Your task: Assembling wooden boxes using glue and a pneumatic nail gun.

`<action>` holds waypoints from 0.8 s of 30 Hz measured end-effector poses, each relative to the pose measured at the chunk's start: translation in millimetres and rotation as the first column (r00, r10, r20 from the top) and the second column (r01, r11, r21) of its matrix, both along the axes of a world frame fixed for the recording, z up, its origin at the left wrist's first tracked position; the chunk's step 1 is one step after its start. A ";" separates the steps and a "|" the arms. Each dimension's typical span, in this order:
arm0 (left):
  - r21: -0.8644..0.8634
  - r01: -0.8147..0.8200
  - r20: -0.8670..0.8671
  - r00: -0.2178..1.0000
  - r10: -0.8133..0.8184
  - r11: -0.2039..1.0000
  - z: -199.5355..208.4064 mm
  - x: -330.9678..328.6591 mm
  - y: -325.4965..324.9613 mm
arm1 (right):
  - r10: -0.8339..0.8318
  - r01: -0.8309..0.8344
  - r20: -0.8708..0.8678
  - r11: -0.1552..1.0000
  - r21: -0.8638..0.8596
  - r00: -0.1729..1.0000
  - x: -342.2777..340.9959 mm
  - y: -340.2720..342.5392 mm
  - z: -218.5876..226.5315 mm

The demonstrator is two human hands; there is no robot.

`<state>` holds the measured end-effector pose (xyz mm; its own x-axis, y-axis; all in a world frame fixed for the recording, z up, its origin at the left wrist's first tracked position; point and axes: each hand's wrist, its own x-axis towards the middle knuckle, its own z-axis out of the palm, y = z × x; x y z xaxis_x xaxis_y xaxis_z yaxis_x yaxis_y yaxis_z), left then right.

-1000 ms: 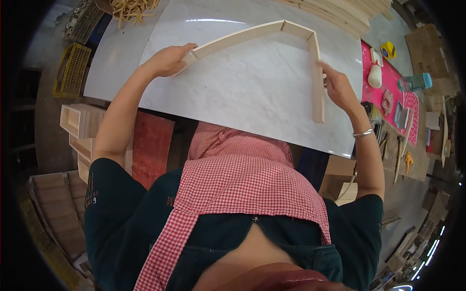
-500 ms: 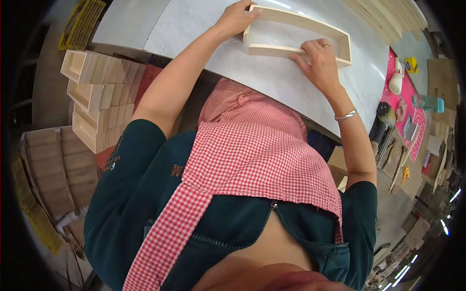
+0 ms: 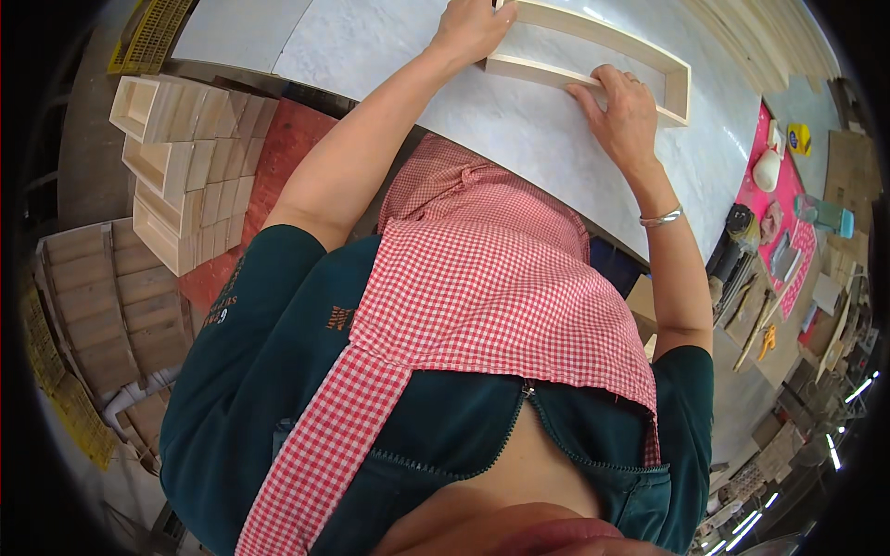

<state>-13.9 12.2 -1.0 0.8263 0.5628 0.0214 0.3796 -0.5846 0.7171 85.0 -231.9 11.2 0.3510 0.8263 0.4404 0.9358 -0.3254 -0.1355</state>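
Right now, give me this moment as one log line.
wooden frame: on pale tabletop; left hand: at its left end; right hand: on its near side; wooden boxes: stacked at left

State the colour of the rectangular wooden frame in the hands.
Pale cream: the rectangular wooden frame shows best in the head view.

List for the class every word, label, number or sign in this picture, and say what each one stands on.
Dark green left sleeve: pale and orange lettering at a steep angle; I don't copy printed words.
Dark green top: orange mark on the chest, too small to read.
Yellow container: dark marking, too small to read.
Wooden frame: none visible.
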 end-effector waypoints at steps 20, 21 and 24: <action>-0.454 0.388 0.090 0.916 -0.392 0.802 3.0 -45.8 8.5 | 0.075 -0.077 0.017 0.983 0.168 0.997 -31.9 36.2 10.2; -0.457 0.388 0.072 0.913 -0.401 0.800 4.4 -46.4 8.5 | 0.055 -0.049 -0.024 0.979 0.196 0.998 -46.8 48.3 12.5; -0.462 0.401 0.019 0.896 -0.443 0.791 7.2 -44.1 10.2 | 0.001 0.005 -0.022 0.956 0.292 1.000 -64.7 80.5 0.1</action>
<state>-58.0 22.4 6.2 0.9702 0.0881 -0.2256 0.2421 -0.3278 0.9132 20.4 -151.4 11.4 0.3647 0.6623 0.6545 0.9310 -0.2705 -0.2450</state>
